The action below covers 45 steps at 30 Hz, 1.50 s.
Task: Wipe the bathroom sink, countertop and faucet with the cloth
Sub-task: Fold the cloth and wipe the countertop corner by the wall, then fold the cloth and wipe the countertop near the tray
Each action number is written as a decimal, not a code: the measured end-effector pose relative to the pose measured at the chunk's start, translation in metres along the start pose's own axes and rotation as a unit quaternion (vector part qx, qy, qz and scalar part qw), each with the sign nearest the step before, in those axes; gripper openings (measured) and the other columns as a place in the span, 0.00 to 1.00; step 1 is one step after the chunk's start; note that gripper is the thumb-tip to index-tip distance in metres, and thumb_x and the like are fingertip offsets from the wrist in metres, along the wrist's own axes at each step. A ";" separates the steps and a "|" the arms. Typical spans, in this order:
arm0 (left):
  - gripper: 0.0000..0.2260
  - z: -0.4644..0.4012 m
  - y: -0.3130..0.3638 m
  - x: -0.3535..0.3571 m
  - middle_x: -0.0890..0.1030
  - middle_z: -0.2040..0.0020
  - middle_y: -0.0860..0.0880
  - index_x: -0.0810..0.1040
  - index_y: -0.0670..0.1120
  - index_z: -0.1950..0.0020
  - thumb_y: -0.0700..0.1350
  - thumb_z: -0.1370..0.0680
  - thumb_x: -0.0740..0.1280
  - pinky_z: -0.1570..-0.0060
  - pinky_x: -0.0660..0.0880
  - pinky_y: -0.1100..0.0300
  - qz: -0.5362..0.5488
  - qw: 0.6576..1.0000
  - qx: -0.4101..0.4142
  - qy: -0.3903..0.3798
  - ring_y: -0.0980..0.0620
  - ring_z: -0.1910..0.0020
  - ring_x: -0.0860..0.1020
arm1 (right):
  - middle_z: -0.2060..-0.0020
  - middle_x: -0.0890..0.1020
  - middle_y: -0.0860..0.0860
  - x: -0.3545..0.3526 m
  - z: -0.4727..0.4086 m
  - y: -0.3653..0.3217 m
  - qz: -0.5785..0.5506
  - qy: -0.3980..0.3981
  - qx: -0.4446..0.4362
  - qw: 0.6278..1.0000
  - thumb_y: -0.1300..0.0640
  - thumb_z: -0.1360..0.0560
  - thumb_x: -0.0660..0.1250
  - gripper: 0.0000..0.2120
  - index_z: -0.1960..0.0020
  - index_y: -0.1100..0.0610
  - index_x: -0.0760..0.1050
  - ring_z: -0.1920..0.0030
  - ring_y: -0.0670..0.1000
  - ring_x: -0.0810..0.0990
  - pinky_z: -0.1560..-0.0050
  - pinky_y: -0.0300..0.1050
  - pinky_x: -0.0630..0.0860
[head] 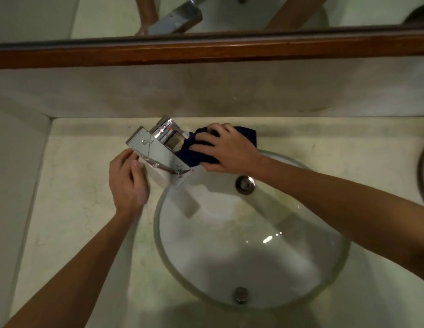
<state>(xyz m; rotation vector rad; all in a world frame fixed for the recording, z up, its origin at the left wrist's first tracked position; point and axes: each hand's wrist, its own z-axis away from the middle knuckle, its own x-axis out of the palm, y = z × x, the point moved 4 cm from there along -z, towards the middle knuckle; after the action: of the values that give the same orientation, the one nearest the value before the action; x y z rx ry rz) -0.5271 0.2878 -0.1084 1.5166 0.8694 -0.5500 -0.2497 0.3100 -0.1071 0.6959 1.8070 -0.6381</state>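
The faucet stands at the far left rim of the glass sink, and its flat spout reaches out over the bowl, so it blocks the way there. The left hand is just beside the spout on its left side. The right hand with the dark cloth fills the place at the right of the faucet. The countertop at the left, near side is free, also the far right part. A backsplash wall and a wooden mirror frame close the far side.
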 end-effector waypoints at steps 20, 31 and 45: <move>0.20 -0.001 0.004 0.002 0.77 0.33 0.40 0.80 0.38 0.35 0.48 0.17 0.57 0.31 0.69 0.49 -0.033 0.999 0.036 -0.004 0.42 0.33 0.72 | 0.37 0.75 0.55 -0.117 0.268 0.127 0.035 -0.015 0.498 0.866 0.37 0.23 0.60 0.27 0.30 0.50 0.75 0.39 0.62 0.69 0.41 0.57 0.69; 0.16 -0.007 -0.008 0.006 0.80 0.37 0.40 0.82 0.38 0.39 0.44 0.17 0.58 0.33 0.70 0.50 -0.019 0.997 0.067 0.023 0.42 0.36 0.75 | 0.34 0.74 0.54 -0.100 0.248 0.046 0.001 -0.031 0.483 0.875 0.43 0.24 0.71 0.26 0.28 0.50 0.74 0.39 0.63 0.69 0.44 0.58 0.70; 0.24 0.205 0.154 0.016 0.83 0.37 0.51 0.76 0.49 0.31 0.59 0.22 0.71 0.40 0.80 0.56 0.362 0.799 -0.260 -0.404 0.55 0.41 0.83 | 0.41 0.85 0.59 -0.089 0.185 -0.156 -0.678 0.199 0.614 0.351 0.57 0.20 0.67 0.17 0.32 0.54 0.77 0.39 0.63 0.82 0.38 0.59 0.79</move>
<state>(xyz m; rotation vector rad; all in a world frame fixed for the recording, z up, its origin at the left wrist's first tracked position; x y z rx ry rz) -0.3673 0.0944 -0.0551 0.8410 -0.2505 -0.2848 -0.2189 0.0575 -0.0648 -0.1409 1.6201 -3.4412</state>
